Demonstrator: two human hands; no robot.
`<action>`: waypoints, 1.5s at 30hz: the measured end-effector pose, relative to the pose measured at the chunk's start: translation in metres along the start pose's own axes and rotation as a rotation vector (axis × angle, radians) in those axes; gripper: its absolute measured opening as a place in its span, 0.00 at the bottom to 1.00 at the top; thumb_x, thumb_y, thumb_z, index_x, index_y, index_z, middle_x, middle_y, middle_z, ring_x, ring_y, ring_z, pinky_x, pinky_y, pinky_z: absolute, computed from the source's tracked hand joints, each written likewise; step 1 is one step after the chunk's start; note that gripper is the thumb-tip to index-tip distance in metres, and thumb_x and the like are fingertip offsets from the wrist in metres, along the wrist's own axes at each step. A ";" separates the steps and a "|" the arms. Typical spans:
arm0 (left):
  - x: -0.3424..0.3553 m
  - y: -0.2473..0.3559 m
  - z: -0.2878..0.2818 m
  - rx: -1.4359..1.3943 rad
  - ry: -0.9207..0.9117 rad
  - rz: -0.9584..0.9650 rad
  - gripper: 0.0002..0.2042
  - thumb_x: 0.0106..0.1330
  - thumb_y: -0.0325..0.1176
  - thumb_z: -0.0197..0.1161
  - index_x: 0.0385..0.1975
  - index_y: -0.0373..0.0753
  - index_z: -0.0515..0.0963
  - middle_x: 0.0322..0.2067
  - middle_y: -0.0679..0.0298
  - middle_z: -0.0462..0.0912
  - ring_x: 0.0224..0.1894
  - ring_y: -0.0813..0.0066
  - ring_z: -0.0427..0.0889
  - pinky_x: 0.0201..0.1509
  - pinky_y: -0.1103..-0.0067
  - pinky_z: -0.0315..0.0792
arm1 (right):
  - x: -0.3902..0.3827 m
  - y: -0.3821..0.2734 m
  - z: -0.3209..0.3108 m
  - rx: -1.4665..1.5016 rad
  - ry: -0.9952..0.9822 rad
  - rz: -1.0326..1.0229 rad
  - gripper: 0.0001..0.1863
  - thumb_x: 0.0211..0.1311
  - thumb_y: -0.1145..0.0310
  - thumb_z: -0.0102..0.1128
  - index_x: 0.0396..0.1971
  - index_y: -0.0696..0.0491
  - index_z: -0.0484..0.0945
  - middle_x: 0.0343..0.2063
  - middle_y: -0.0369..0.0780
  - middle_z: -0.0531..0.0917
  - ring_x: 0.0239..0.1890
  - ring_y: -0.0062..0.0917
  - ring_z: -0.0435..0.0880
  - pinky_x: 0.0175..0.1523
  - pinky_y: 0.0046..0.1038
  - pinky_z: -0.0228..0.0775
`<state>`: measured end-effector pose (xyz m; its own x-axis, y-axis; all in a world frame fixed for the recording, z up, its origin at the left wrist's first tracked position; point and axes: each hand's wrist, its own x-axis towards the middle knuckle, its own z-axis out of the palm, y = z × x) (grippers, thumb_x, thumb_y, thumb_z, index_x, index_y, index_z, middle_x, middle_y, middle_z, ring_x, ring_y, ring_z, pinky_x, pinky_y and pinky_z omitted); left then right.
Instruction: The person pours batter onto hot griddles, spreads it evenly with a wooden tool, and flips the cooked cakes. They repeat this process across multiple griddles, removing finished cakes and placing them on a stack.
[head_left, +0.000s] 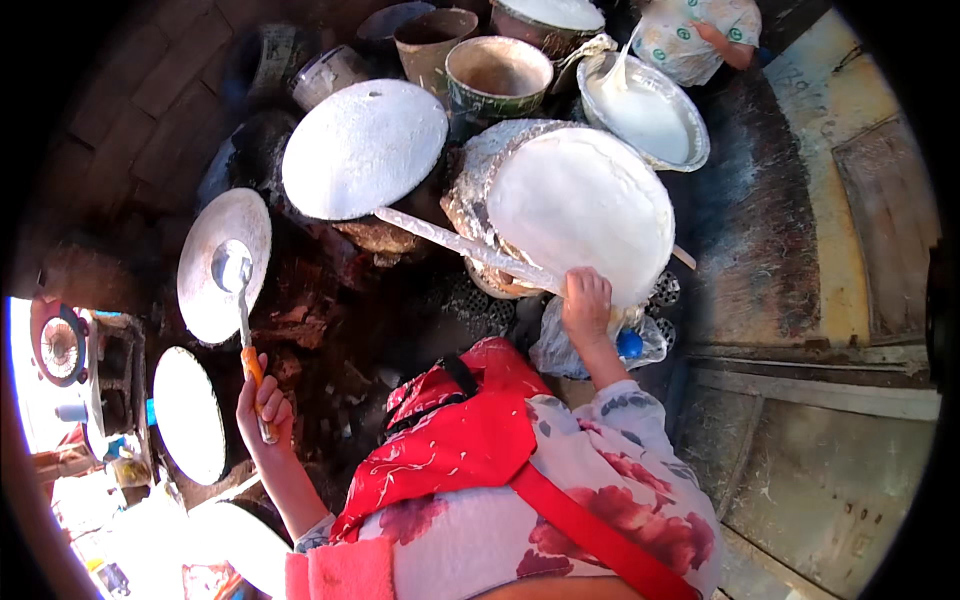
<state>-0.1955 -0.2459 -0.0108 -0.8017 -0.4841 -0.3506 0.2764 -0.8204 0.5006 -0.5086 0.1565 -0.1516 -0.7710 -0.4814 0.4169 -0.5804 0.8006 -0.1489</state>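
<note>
My left hand (264, 402) grips the orange handle of a metal ladle (245, 325). The ladle's round, shiny bowl lies over a round pale pan lid (200, 290) at the left; whether they touch, I cannot tell. My right hand (587, 303) is closed around the near end of a long, flat, whitish stick (465, 245). This stick slants up to the left, in front of a wide round steamer (465, 190). A smooth white layer (585, 205) covers the steamer's top, its near edge right beside my right hand.
Another round white lid (365, 150) sits left of the steamer. Behind are pots (498, 75) and a basin (650, 120) of white liquid, near another person (695, 40). A white disc (190, 415) stands at lower left. A plastic bag (560, 345) lies below my right hand.
</note>
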 end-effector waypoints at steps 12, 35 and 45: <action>-0.107 -0.026 -0.026 -0.151 0.000 0.197 0.20 0.74 0.36 0.39 0.59 0.30 0.61 0.20 0.68 0.63 0.12 0.83 0.62 0.14 0.84 0.59 | -0.021 0.079 0.012 0.165 -0.300 0.075 0.20 0.53 0.75 0.47 0.48 0.54 0.73 0.52 0.45 0.74 0.57 0.40 0.69 0.62 0.37 0.59; -0.476 -0.227 -0.025 -0.478 0.882 1.148 0.19 0.68 0.36 0.54 0.57 0.39 0.62 0.27 0.68 0.68 0.18 0.86 0.67 0.23 0.88 0.63 | -0.142 -0.402 -0.002 0.462 -1.370 -1.383 0.12 0.64 0.59 0.50 0.29 0.54 0.73 0.20 0.48 0.77 0.26 0.45 0.78 0.31 0.39 0.67; -0.520 -0.440 -0.011 -0.841 1.970 0.613 0.15 0.70 0.44 0.50 0.49 0.41 0.66 0.17 0.73 0.63 0.12 0.86 0.61 0.15 0.85 0.59 | -0.189 -0.435 0.009 0.632 -1.331 -1.795 0.09 0.65 0.65 0.51 0.29 0.53 0.72 0.17 0.42 0.72 0.19 0.30 0.73 0.26 0.30 0.64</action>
<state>0.1053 0.3638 -0.0574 0.6769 0.1830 -0.7130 0.7357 -0.1384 0.6630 -0.1133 -0.1042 -0.1740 0.8936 -0.4166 -0.1671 -0.4047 -0.5867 -0.7015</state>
